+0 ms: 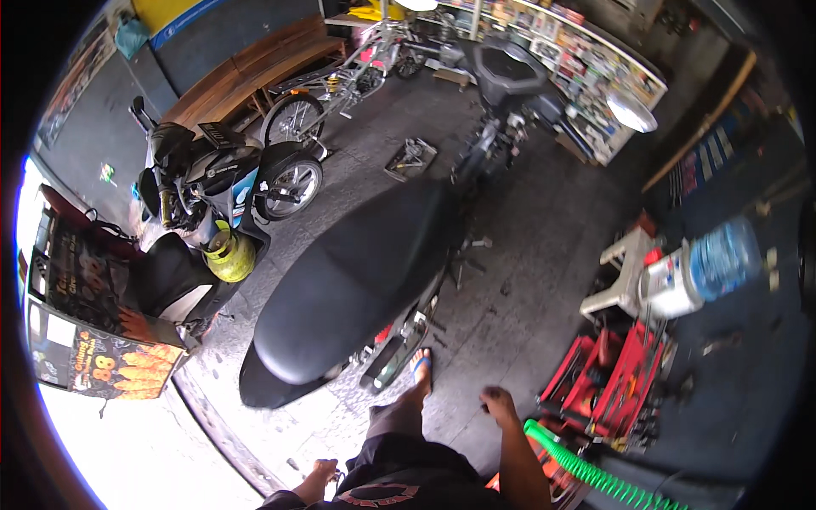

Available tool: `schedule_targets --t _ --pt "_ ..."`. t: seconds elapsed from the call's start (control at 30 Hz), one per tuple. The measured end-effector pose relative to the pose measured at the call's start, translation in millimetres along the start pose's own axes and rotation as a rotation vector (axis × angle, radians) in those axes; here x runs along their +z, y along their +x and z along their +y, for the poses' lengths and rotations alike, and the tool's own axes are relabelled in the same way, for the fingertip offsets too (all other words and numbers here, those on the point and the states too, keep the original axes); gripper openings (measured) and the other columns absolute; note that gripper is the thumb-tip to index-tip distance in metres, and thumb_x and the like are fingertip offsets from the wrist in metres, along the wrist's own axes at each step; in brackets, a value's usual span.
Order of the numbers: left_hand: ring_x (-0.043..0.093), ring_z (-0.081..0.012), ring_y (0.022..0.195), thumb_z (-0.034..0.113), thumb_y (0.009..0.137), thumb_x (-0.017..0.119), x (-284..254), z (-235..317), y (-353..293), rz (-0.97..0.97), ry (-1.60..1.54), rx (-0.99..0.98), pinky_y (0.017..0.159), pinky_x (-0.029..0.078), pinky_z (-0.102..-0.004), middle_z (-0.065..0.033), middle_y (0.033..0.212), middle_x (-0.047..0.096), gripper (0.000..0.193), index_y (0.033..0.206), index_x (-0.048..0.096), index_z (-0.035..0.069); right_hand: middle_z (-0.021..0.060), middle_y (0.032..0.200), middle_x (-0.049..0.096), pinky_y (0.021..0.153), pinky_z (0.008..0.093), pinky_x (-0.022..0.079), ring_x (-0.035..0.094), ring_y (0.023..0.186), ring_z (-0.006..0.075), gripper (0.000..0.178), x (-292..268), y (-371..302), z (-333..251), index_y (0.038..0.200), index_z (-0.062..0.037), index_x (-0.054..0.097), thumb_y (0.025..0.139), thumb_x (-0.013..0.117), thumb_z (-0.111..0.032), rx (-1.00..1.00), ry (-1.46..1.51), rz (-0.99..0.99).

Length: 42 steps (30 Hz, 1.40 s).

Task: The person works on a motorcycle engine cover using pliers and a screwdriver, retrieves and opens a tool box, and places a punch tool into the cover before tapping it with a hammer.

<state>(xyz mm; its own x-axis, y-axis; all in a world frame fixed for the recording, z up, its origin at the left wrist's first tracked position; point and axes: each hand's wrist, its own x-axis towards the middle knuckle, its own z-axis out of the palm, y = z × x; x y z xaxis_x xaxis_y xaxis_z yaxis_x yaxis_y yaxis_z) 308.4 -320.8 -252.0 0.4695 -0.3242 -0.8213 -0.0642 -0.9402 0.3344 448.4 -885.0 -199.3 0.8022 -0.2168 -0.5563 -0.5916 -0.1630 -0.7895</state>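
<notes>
A motorcycle with a long black seat point(348, 280) stands right in front of me, its handlebar area point(510, 72) bare of several panels. My left hand point(320, 474) is low by my left side, behind the seat's rear end. Its fingers are closed, and small metallic bits show beside them, too small to name. Over the floor to the right of the seat hangs my right hand point(500, 403), fingers curled in; whether anything is inside them is hidden. It touches neither the motorcycle nor the red toolbox point(629, 382) farther right.
A coiled green air hose point(595, 474) runs at the lower right. Behind the toolbox are a pale stool point(619, 276) and a blue water jug point(722, 255). To the left stand a scooter carrying a yellow-green gas cylinder point(229, 255) and a food stall box point(110, 357). A tool tray point(411, 159) lies ahead.
</notes>
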Motion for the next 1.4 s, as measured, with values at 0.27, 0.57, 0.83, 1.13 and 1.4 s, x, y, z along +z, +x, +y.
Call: schedule_targets --t 0.27,0.57,0.83,1.13,1.4 --pt "0.067 -0.0250 0.065 0.029 0.095 0.055 -101 72 86 0.081 -1.306 -0.852 0.050 0.053 -0.0372 -0.0139 0.088 0.072 0.031 0.098 0.066 0.001 0.0050 0.069 0.060 0.044 0.0280 0.042 0.055 0.051 0.0129 0.005 -148 -19 21 0.084 -0.0058 0.060 0.086 0.064 -0.009 0.546 0.258 0.267" --pt "0.066 -0.0247 0.061 0.033 0.095 0.055 -109 82 148 0.027 -1.307 -0.763 0.050 0.052 -0.0372 -0.0137 0.084 0.071 0.034 0.097 0.066 0.001 0.0037 0.067 0.059 0.047 0.0308 0.046 0.057 0.050 0.0145 0.009 -183 21 -41 0.095 -0.0088 0.064 0.087 0.064 -0.013 0.453 0.066 0.354" --pt "0.050 -0.0227 0.043 0.026 0.093 0.058 -150 128 224 0.104 -1.525 -0.485 0.041 0.044 -0.0358 -0.0128 0.070 0.062 0.020 0.092 0.060 0.006 0.0062 0.074 0.064 0.053 0.0338 0.048 0.060 0.061 0.0163 0.020 -187 36 -39 0.096 -0.0024 0.068 0.083 0.070 -0.017 0.387 0.091 0.256" --pt "0.070 -0.0293 0.088 0.031 0.090 0.058 -247 315 152 0.679 -1.012 -0.166 0.082 0.053 -0.0412 -0.0190 0.097 0.073 0.039 0.107 0.072 -0.002 0.0040 0.066 0.059 0.051 0.0292 0.049 0.059 0.056 0.0161 0.008 -286 53 33 0.082 -0.0092 0.060 0.087 0.065 -0.007 0.864 0.097 0.135" --pt "0.062 -0.0340 0.112 0.037 0.095 0.055 -87 148 101 0.547 -1.053 -0.673 0.092 0.049 -0.0405 -0.0277 0.118 0.064 0.051 0.126 0.059 -0.003 0.0063 0.061 0.056 0.040 0.0286 0.037 0.048 0.044 0.0139 0.019 -233 164 -30 0.075 -0.0076 0.059 0.091 0.061 -0.019 0.014 -0.262 0.397"
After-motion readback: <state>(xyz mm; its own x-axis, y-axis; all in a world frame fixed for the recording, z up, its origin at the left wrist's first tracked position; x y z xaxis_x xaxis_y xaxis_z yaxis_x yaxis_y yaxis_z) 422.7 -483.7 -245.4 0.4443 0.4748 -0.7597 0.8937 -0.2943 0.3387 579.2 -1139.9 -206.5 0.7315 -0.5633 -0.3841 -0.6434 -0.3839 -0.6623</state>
